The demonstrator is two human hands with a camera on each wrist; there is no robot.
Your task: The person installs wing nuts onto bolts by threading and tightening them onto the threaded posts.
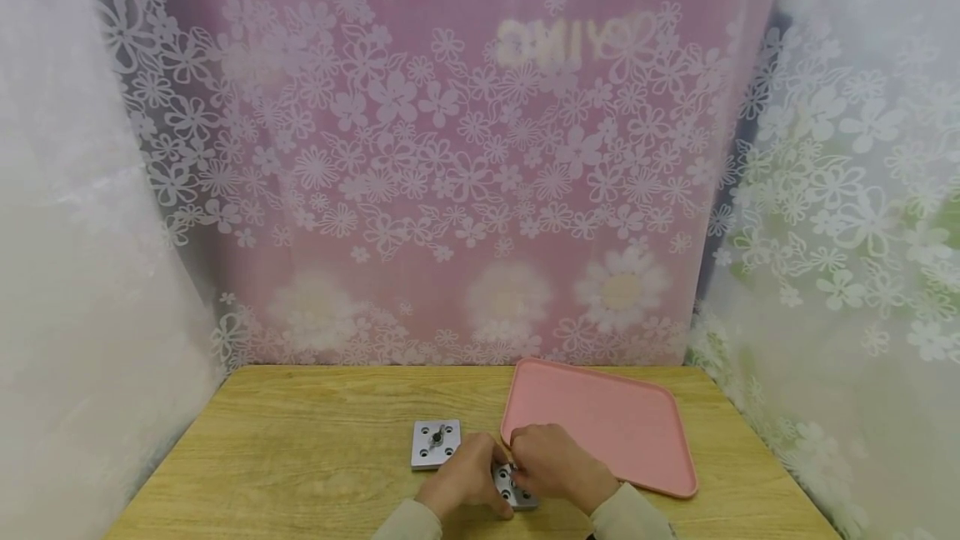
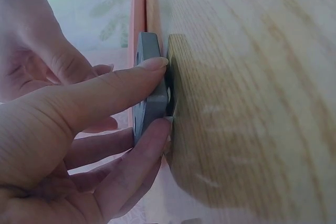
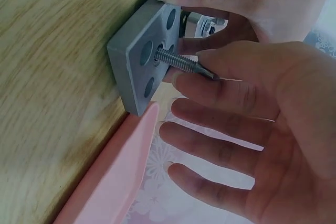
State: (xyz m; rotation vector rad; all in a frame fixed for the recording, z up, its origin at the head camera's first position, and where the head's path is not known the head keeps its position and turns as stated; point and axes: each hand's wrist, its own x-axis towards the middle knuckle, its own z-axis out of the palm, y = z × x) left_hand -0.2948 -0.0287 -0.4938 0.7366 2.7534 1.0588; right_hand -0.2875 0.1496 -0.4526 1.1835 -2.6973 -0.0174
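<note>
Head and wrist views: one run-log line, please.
left hand: grips drilled metal plate; right hand: pinches plate's threaded screw; second plate: on wooden table

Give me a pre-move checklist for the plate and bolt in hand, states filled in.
1. Metal plate held: ok, left hand grips it by the edges.
2. Bolt in the plate's middle hole: ok, it stands out from the face there.
3. Bolt gripped: ok, right hand pinches it between thumb and index finger.
4. Thread engagement: cannot tell, the inside of the hole is hidden.
5. Plate flat on the wooden table: cannot tell, fingers and shadow cover its underside.
6. Pink tray clear of the plate: ok, it lies beyond it, to the right.
</note>
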